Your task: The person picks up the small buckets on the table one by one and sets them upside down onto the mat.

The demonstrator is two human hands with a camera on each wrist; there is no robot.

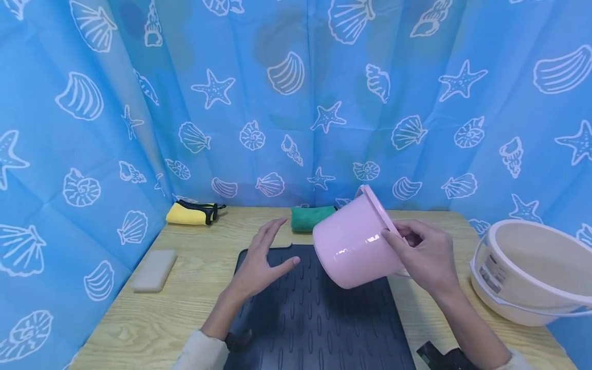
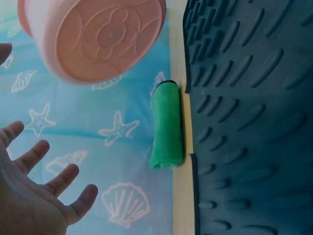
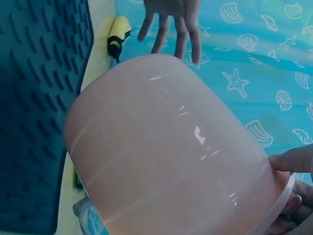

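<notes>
A pink plastic bucket (image 1: 356,241) hangs tilted above the dark ribbed mat (image 1: 302,318), its base turned toward the left and its mouth to the upper right. My right hand (image 1: 427,252) grips it by the rim, the thumb on the outer wall and the other fingers curled at the edge. In the left wrist view, the moulded pattern on the bucket's base (image 2: 110,36) faces the camera. My left hand (image 1: 261,264) is held up left of the bucket, apart from it, with spread fingers and nothing in them.
A rolled green cloth (image 1: 312,219) lies behind the mat. At the back left is a yellow cloth (image 1: 187,214) with black trim. A pale rectangular block (image 1: 154,271) rests left of the mat. A cream bucket (image 1: 522,272) stands at the right. Blue shell-patterned curtain (image 1: 287,128) encloses the wooden table.
</notes>
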